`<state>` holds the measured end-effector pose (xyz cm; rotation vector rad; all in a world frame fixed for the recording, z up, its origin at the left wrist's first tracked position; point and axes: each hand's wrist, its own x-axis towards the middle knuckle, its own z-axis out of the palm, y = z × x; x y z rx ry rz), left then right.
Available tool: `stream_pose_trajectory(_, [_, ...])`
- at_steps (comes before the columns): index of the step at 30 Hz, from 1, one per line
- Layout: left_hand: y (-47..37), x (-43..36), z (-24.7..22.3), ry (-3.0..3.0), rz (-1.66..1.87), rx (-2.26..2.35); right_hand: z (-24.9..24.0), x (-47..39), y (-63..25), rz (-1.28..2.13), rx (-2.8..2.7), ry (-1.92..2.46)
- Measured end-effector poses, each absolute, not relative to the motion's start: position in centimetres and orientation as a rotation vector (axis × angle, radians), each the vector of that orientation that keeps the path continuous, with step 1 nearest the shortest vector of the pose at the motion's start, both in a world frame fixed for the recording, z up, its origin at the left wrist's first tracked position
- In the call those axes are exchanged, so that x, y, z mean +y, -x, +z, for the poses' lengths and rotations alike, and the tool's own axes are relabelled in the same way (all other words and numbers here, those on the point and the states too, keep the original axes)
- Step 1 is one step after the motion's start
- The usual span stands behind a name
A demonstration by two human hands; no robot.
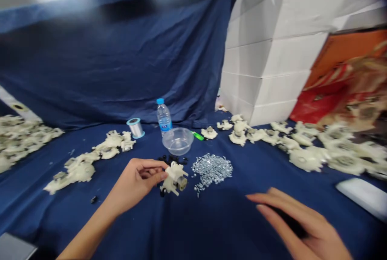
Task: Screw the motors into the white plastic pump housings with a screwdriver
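My left hand [133, 183] is closed on a cream plastic housing [173, 176] with a round metal-looking piece set into its right side and a small black part at its lower edge. Thumb and fingers pinch the housing from its left. At the lower right, my right hand [298, 221] hovers with its fingers apart and nothing visible in them. Between the hands lies a loose heap of small silvery screws [213, 169]. Behind the held housing, small black parts [173, 159] are scattered, partly hidden by it.
A clear plastic bowl [178, 142], a water bottle [164, 118], a wire spool [136, 127] and a green item [197, 136] stand behind. Similar housings lie left [80, 167] and right [308, 157]. A white object [363, 197] sits far right; white boxes [256, 58] rise behind.
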<state>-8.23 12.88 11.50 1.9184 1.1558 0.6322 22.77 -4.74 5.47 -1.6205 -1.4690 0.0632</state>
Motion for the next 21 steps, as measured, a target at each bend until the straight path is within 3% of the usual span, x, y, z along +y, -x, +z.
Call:
stream_pose_trajectory(9, [5.7, 9.7, 6.2, -1.845, 0.353, 1.016, 8.5, -5.7, -19.8, 0.371, -1.574, 1.502])
stream_pose_trajectory(16, [9.7, 9.0, 5.8, -1.933, 0.25, 1.125, 8.5, -6.2, -19.6, 0.374, -1.609, 1.496])
stream_pose_trajectory(21, [11.7, 8.7, 6.3, -1.924, 0.36, 1.233, 9.3, -6.3, -19.1, 0.365, -1.657, 1.514])
